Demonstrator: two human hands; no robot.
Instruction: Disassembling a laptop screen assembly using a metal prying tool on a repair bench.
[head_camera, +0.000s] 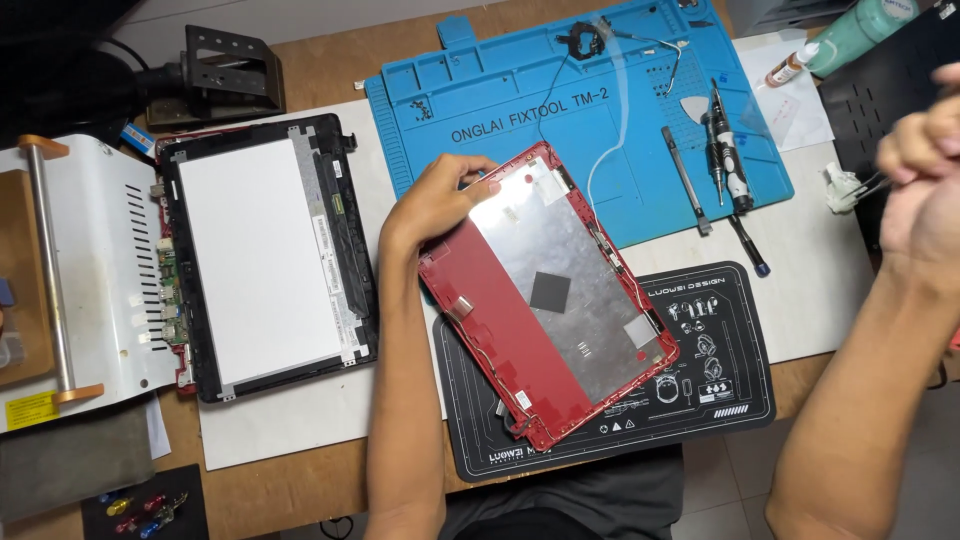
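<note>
A red laptop lid cover (545, 300) lies inside-up and tilted on a black printed mat (740, 390), showing its silver foil lining. My left hand (435, 200) rests on the cover's upper left corner and holds it down. My right hand (925, 170) is raised at the right edge of view, blurred, fingers closed around what looks like thin metal tweezers (862, 187). A white screen panel (262, 255) in a black frame lies to the left of my left arm.
A blue silicone work mat (520, 90) at the back holds an electric screwdriver (728, 160), a metal pry tool (686, 180), a triangular pick and loose cables. A white metal stand (90, 270) is at the left. Bottles stand at the back right; small screwdrivers lie front left.
</note>
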